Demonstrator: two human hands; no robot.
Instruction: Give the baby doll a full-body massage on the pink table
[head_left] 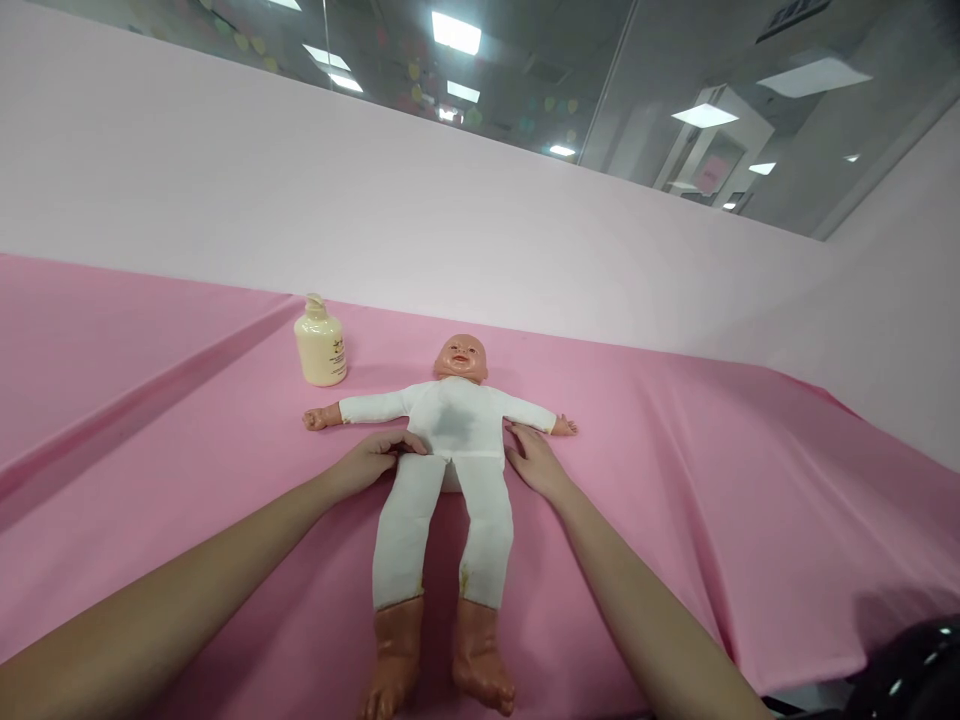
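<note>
- Pink cloth (187, 400) covers the work surface, with long creases running across it at the left and at the right.
- Behind it stands a plain white wall (300, 190), topped by a glass panel (517, 90) in which bright ceiling lights show.
- On the cloth, in the middle, a doll (457, 440) lies on its back, head toward the wall and feet toward the person, both arms stretched out sideways, legs slightly apart.
- Its body is white fabric with a grey patch on the chest; head, hands and feet are bare and brownish.
- The left hand (377, 458) touches the doll at the hip, fingers bent a little over the white fabric; whether they pinch it, I cannot tell.
- The right hand (541, 466) lies at the other side of the waist, fingers loosely spread below the doll's sleeve, gripping nothing.
- Near the doll's outstretched arm on the left, a pale yellow pump bottle (321, 352) with dark lettering stands upright.
- At the lower right corner sits a glossy black object (911, 670), partly cut off.
</note>
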